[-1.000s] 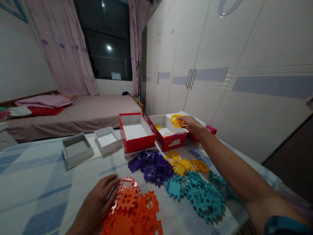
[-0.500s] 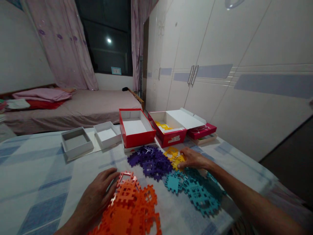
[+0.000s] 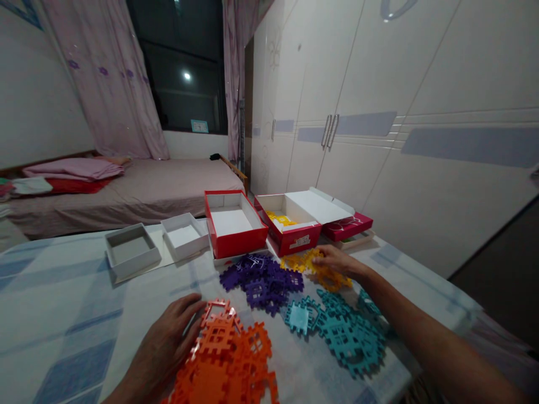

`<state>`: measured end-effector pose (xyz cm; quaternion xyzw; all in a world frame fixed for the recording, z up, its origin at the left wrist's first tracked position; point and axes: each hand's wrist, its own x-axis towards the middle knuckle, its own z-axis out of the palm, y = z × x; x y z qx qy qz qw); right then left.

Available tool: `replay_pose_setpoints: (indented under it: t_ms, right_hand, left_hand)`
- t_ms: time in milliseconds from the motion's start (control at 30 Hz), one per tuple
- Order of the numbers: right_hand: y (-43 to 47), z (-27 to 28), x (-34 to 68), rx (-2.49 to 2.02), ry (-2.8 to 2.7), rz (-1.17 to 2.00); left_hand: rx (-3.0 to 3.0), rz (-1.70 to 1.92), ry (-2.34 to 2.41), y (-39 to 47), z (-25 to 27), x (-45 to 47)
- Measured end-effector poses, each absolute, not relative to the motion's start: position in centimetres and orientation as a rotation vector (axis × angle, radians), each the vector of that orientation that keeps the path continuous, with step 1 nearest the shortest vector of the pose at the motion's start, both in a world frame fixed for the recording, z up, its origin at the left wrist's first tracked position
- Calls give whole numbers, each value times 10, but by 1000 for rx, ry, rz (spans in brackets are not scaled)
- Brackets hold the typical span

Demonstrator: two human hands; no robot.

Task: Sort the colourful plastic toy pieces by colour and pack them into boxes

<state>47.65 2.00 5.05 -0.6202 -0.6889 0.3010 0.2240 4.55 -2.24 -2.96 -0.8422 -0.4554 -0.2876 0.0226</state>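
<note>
My right hand (image 3: 337, 261) is closed on yellow toothed plastic building pieces (image 3: 332, 278), which hang or lie below its fingers. More yellow pieces (image 3: 295, 262) lie just left of it. My left hand (image 3: 170, 331) rests on the cloth, its fingers extended along the edge of a pile of orange toothed pieces (image 3: 219, 359). A purple pile (image 3: 261, 283) of the same kind sits between the hands, farther back. Teal pieces (image 3: 347, 336) are heaped in front of my right forearm.
Behind the piles stand an open red box (image 3: 238, 241) and a crimson box (image 3: 295, 241) with yellow pieces inside and its white flap raised. Two shallow trays, one grey (image 3: 135, 261) and one white (image 3: 185, 247), are at left. A patterned cloth (image 3: 63, 314) covers the table.
My right hand has shifted slightly right and back. Yellow pieces under it have spread to the right, above the teal heap. My left hand stays beside the orange pile.
</note>
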Motion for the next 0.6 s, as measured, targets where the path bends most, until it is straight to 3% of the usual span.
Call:
replay_pose_setpoints:
  t_ms: [133,600]
  right_hand:
    - [32,53,465,-1648,-1807,955]
    - [48,33,432,-1798,-1803,604]
  left_hand:
    - [-2607,-875,-1415,-22,-30,45]
    - [-2596,-876,-1374,-25,-25,48]
